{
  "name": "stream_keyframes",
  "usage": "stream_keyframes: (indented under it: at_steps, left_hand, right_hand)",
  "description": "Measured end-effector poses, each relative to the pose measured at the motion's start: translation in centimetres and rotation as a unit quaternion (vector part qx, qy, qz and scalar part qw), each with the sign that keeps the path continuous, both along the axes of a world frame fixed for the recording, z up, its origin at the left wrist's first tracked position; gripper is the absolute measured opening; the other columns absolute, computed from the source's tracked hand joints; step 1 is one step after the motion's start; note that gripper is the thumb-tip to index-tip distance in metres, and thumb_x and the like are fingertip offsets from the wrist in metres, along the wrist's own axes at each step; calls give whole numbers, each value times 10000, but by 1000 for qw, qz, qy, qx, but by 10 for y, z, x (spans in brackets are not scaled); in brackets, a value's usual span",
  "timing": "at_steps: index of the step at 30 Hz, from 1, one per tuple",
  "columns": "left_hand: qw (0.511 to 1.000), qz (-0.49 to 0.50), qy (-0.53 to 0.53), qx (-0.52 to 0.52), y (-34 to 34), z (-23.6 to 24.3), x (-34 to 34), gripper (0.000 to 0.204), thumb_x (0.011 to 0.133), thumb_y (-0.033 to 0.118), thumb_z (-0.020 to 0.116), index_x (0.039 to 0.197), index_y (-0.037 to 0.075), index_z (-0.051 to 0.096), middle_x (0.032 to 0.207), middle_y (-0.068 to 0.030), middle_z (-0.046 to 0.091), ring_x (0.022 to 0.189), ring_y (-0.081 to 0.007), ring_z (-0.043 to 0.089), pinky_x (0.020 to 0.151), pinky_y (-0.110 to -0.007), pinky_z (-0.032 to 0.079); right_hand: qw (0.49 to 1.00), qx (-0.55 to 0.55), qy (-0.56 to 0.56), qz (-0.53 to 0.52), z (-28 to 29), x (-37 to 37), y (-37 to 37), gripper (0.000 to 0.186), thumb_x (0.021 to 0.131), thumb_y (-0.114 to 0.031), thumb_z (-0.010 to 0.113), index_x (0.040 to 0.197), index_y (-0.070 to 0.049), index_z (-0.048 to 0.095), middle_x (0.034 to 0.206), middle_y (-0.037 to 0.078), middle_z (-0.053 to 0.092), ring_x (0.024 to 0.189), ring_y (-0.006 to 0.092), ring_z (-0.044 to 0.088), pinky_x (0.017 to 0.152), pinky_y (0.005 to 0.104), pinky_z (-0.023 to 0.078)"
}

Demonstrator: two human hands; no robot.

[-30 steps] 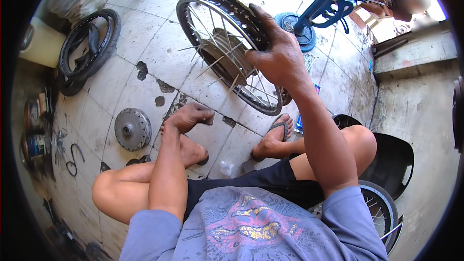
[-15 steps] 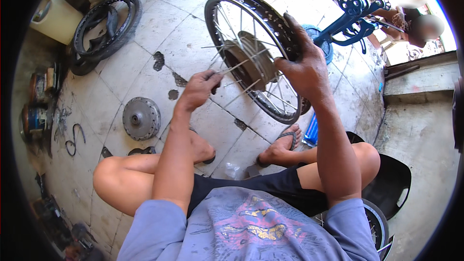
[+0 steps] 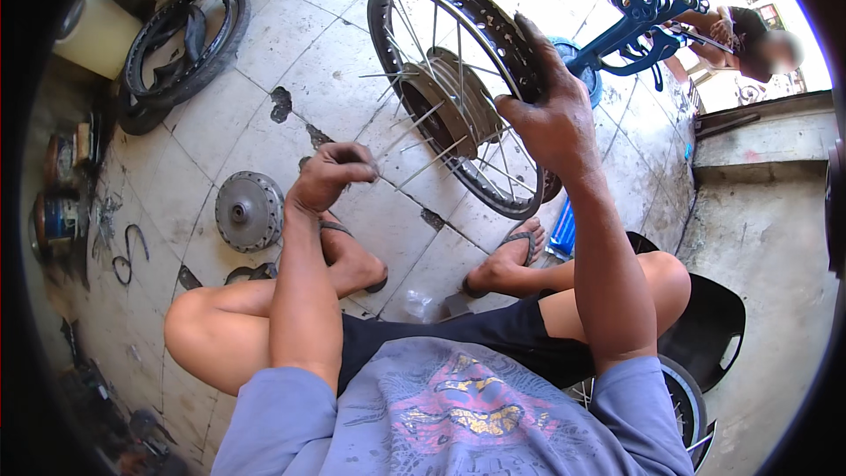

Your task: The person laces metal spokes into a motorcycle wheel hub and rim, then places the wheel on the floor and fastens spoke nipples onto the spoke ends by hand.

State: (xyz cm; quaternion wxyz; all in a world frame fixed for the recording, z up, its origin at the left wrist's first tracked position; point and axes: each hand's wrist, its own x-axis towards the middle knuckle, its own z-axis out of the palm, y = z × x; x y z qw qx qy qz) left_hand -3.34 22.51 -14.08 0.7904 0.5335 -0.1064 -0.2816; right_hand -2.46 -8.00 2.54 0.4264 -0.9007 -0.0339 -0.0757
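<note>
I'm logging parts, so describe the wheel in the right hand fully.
The wheel looks metal: a dark rim with small holes, a dull brownish hub and thin silvery spokes, several with free ends. A second dark ring shows behind; whether it belongs is unclear. The wheel leans over the tiled floor; contact is unclear. The right hand grips its right side; the left hand is near the spoke ends.

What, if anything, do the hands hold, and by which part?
The right hand holds the spoked wheel by its rim; nothing is visible in the left hand.
</note>
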Motion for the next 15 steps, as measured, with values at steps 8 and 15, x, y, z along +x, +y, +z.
stream_keyframes:
  at_steps: [8,15]
  left_hand:
    - [918,-185,-78,342,-73,60,-8,207,815,194,786,894,14,722,789,-40,683,744,-96,570,675,-277,485]
    - [884,-207,-38,418,-70,54,-1,279,872,269,743,925,-1,704,728,-23,653,661,-126,579,614,-302,475]
  right_hand:
    - [1000,-12,-24,-4,-2,-1,-5,830,719,-82,706,1499,-159,433,1216,148,668,1066,189,647,968,327,502]
    - [1000,-1,-26,-6,-5,-3,-7,810,721,-92,687,1491,-153,441,1183,155,683,1017,213,672,951,351,519]
